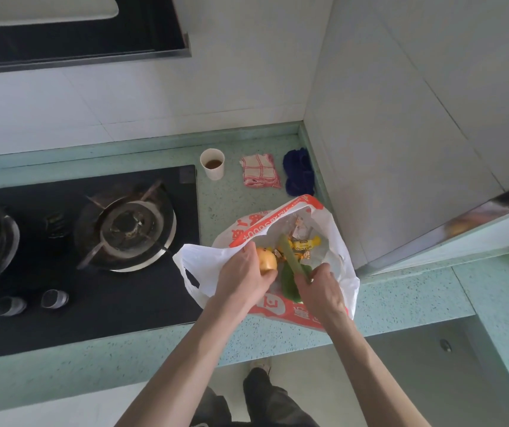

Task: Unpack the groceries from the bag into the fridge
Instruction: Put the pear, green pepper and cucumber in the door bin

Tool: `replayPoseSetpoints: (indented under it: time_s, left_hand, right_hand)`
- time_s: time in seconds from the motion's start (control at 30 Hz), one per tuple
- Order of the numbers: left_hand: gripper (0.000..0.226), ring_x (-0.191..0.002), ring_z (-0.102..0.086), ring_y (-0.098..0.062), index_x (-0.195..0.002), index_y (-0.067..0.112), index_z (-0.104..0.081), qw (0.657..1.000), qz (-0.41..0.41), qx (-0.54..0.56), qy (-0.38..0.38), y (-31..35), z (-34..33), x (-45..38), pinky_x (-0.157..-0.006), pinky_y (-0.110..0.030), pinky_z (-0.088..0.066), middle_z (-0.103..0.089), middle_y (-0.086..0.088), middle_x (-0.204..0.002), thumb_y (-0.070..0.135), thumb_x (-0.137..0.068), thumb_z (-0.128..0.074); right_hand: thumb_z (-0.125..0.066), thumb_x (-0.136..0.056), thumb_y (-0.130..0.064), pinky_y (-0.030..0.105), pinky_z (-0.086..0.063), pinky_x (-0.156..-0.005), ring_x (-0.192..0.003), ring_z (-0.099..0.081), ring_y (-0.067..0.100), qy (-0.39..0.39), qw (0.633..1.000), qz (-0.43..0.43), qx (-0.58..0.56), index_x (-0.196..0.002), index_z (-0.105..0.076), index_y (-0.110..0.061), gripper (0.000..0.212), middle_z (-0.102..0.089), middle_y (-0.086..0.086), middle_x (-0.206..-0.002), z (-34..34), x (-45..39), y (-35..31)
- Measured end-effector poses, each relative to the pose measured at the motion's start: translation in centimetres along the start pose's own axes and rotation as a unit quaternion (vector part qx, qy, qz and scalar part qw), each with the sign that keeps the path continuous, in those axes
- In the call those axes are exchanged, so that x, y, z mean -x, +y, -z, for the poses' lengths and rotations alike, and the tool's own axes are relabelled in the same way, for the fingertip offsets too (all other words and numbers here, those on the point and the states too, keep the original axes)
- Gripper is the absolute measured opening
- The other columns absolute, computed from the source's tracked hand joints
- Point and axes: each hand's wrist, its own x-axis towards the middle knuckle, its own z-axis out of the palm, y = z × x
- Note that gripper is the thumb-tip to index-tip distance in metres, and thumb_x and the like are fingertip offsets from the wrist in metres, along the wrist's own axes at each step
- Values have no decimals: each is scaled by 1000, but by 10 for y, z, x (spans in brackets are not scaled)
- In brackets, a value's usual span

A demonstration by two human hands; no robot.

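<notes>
White-orange bag [339, 241] lies open on the counter [401, 291]; left hand [244, 274] grips a yellow apple [267, 259] at 9 o'clock, right hand [319, 288] pinches a green stalk [293, 257] at 3.

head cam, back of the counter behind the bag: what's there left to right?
Paper cup holding brown liquid → folded red-and-white checked cloth → dark blue cloth against the wall corner.

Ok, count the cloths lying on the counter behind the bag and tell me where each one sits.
2. The red-checked cloth lies folded just right of the paper cup. The blue cloth is bunched in the corner against the wall, right of the checked one. None other shows.
</notes>
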Motion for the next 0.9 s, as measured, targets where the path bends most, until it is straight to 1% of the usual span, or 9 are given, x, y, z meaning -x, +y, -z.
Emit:
replayPoseSetpoints:
  time_s: [0.1,0.17,0.33,0.43,0.57,0.67,0.73,0.77,0.9]
  left_hand:
    - [55,-81,-54,-18,-124,15,-45,1000,4,2,-2,-2,-1,0,-67,-28,-44,-66,-4,-112,52,-91,-67]
    - [56,-82,-53,-17,-126,14,-45,1000,4,4,-5,-2,-1,0,-68,-28,-43,-66,-4,-112,52,-90,-66]
    - [59,-89,-59,-18,-128,14,-46,1000,7,12,-1,-3,-1,0,-72,-27,-46,-66,-2,-116,54,-90,-66]
    - [65,-102,-66,-23,-132,14,-45,1000,15,20,-3,-4,0,-2,-81,-33,-53,-66,-3,-122,57,-88,-68]
    - [65,-103,-66,-22,-132,15,-45,1000,17,24,-1,-5,0,-1,-83,-32,-53,-66,-2,-122,56,-87,-69]
    - [65,-104,-66,-22,-131,14,-46,1000,13,24,5,-3,1,0,-83,-32,-53,-66,-3,-122,55,-87,-69]
    - [64,-105,-65,-23,-131,13,-47,1000,9,23,8,-1,3,0,-83,-32,-53,-66,-3,-122,55,-88,-69]
    - [64,-105,-65,-23,-131,13,-46,1000,9,23,8,-1,3,0,-83,-32,-52,-66,-4,-122,55,-88,-69]
    - [65,-106,-65,-24,-130,13,-47,999,17,32,5,3,9,2,-82,-31,-50,-66,-4,-121,56,-87,-70]
  right_hand:
    - [-58,-98,-48,53,-58,-85,-92,-66,32,-53,998,-34,-31,-117,-39,-12,45,-57,10,-111,-2,-4,2]
    - [-55,-97,-55,50,-56,-87,-96,-65,30,-79,995,-48,-47,-132,-40,-13,57,-57,8,-116,-4,-6,3]
    - [-57,-96,-56,39,-50,-78,-89,-63,21,-72,993,-22,-90,-149,-34,-24,66,-58,-1,-108,-8,-11,2]
    - [-66,-89,-60,42,-57,-83,-94,-65,22,-61,990,-26,-125,-144,-38,-25,71,-57,0,-114,-12,-15,2]
    - [-82,-72,-61,47,-61,-87,-98,-68,22,-60,984,-38,-166,-130,-41,-24,81,-61,3,-118,-15,-23,2]
    - [-86,-71,-56,38,-54,-89,-107,-58,21,-67,987,-11,-146,-137,-39,-20,88,-50,-2,-117,-14,-21,-1]
    - [-87,-74,-50,35,-49,-85,-104,-53,20,-70,988,2,-137,-137,-40,-19,84,-46,-7,-106,-12,-19,-2]
    - [-87,-74,-50,36,-52,-85,-101,-55,18,-70,988,4,-138,-135,-42,-20,82,-46,-10,-101,-11,-18,-2]
    - [-92,-67,-46,44,-60,-87,-94,-62,15,-48,984,35,-167,-125,-47,-19,78,-55,-7,-103,2,-16,-8]
